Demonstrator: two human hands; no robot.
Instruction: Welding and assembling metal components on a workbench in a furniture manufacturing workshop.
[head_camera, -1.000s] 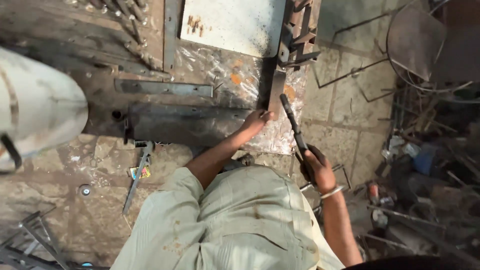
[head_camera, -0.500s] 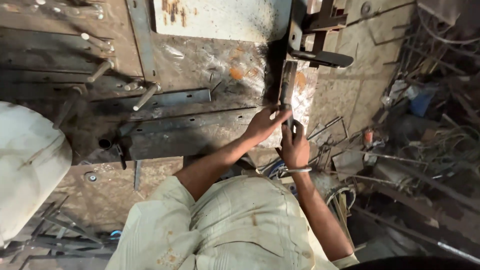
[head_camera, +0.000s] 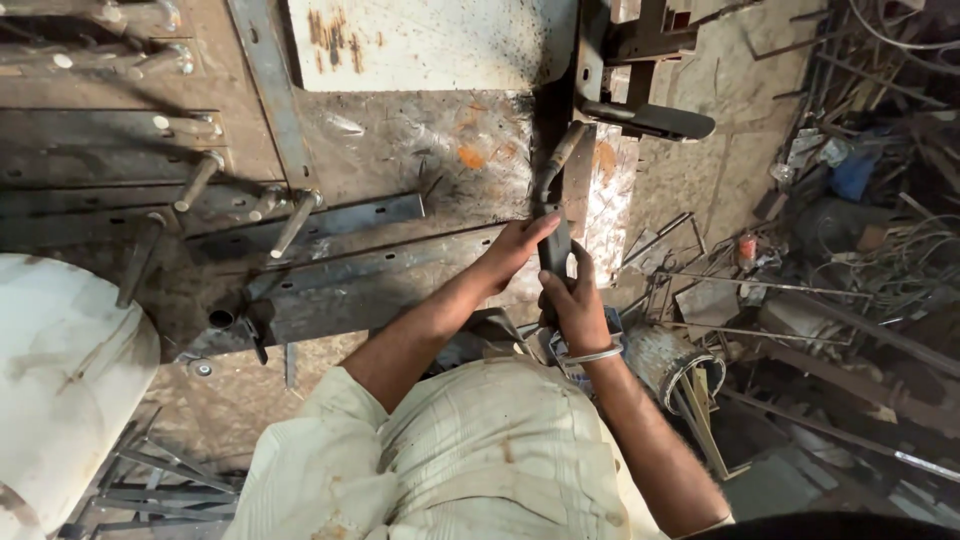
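The right hand (head_camera: 578, 308) is wrapped tightly around the lower part of a dark handled tool (head_camera: 553, 215). The tool stands nearly upright in the view, its upper end curving toward a vertical steel post (head_camera: 583, 150). A metal bangle (head_camera: 590, 354) sits on the right wrist.

The left hand (head_camera: 515, 252) lies flat with fingers extended, its fingertips touching the tool just beside the right hand. The palm rests on the end of a long flat steel bar (head_camera: 370, 285) that runs left across the floor (head_camera: 440, 140). This hand grips nothing; it presses down, open and flat.

A second perforated flat bar (head_camera: 345, 218) lies parallel, just above the first. Several short round pins (head_camera: 197, 182) are scattered over dark plates at the upper left. A pale metal sheet (head_camera: 430, 45) with rust marks lies at the top centre. A dark bracket (head_camera: 650, 118) projects to the right of the post.

A large white curved object (head_camera: 60, 390) occupies the lower left. A pile of scrap rods and wire (head_camera: 860, 230) fills the right side. The person wears a light ribbed shirt (head_camera: 470, 460)
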